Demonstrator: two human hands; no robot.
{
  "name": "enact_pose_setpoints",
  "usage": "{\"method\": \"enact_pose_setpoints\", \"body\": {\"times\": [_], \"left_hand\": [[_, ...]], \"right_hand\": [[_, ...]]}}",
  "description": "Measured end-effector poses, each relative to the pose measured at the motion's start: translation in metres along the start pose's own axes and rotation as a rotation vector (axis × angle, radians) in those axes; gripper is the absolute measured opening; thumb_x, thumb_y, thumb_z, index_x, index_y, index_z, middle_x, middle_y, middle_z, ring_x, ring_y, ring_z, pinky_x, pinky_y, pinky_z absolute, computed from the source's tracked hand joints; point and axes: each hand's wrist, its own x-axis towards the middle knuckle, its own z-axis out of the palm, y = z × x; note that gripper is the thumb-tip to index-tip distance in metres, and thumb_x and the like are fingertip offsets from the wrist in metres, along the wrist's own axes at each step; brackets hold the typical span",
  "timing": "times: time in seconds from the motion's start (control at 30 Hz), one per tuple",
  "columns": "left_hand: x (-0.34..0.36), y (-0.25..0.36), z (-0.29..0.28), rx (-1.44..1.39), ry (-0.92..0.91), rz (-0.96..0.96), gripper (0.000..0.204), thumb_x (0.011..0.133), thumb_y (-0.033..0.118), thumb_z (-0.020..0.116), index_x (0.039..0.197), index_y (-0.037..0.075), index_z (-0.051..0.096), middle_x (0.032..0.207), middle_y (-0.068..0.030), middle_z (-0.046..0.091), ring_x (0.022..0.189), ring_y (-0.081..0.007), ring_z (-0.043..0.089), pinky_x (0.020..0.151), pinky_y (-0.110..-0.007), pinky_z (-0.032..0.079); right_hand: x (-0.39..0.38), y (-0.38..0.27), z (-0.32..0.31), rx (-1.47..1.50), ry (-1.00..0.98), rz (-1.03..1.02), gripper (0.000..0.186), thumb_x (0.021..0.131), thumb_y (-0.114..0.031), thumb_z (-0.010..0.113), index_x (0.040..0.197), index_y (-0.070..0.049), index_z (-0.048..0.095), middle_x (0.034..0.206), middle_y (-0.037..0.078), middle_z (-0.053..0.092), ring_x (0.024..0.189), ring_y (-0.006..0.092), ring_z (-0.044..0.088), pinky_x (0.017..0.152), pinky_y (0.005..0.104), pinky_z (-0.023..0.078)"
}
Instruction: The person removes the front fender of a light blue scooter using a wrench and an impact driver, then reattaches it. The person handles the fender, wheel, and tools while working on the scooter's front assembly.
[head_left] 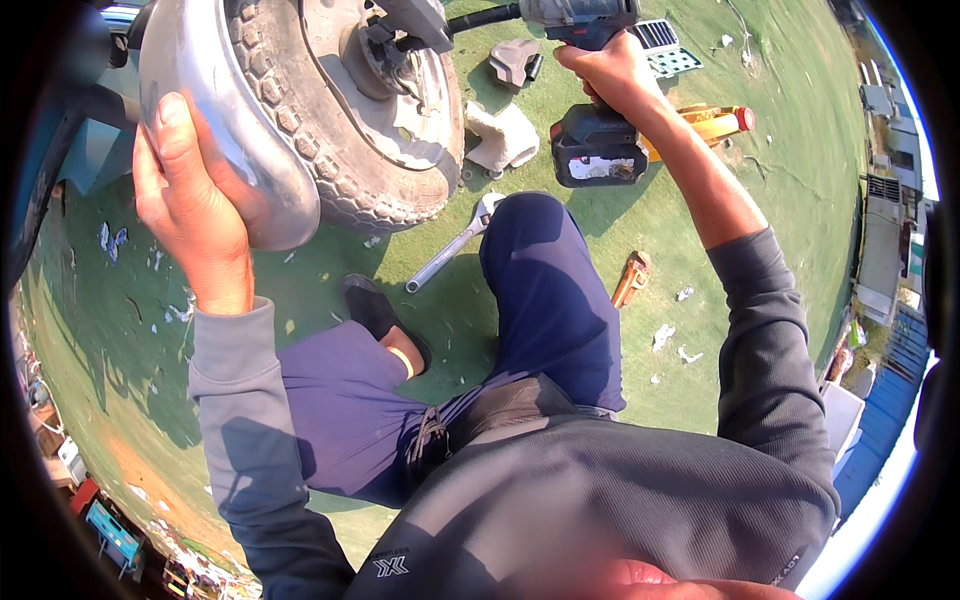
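My left hand (192, 195) grips the outer side of a shiny metal mudguard (222, 130), thumb over its curve. Beside the mudguard is a wheel with a knobby, dusty tyre (300, 150). In my right hand (622, 78) is the grip of a cordless impact wrench (585, 20), its black battery (598, 148) hanging below the fist. From the tool a dark extension bar (485, 19) runs left toward the wheel's hub (372, 60). A grey bracket (420, 20) hides part of where the bar ends.
On the green ground lie an adjustable wrench (455, 243), an orange pipe wrench (632, 279), a whitish cloth-like piece (502, 138) and a grey plastic part (514, 63). A yellow tool (715, 124) and an opened bit case (668, 48) lie beyond the battery. My knee is close to the adjustable wrench.
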Motion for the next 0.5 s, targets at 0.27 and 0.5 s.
{"method": "enact_pose_setpoints", "body": {"times": [0.27,0.5], "left_hand": [[0.001,0.003,-0.001,0.072,-0.019,0.036,0.048,0.101,0.041,0.065,0.118,-0.003,0.067,0.111,-0.0056,0.067,0.102,-0.0150,0.059,0.092,-0.029,0.047],[0.000,0.002,0.001,0.036,-0.015,0.024,0.052,0.101,0.043,0.065,0.123,-0.005,0.064,0.115,-0.0085,0.066,0.105,-0.0170,0.060,0.094,-0.030,0.047]], "right_hand": [[0.006,0.015,-0.007,0.331,-0.170,0.021,0.031,0.078,-0.028,0.088,0.094,-0.006,0.073,0.074,0.002,0.068,0.058,0.0100,0.059,0.051,0.0286,0.047],[0.001,0.007,-0.013,0.452,-0.264,0.067,0.026,0.082,-0.024,0.086,0.097,-0.007,0.073,0.074,-0.001,0.064,0.057,0.0080,0.056,0.053,0.0262,0.045]]}}
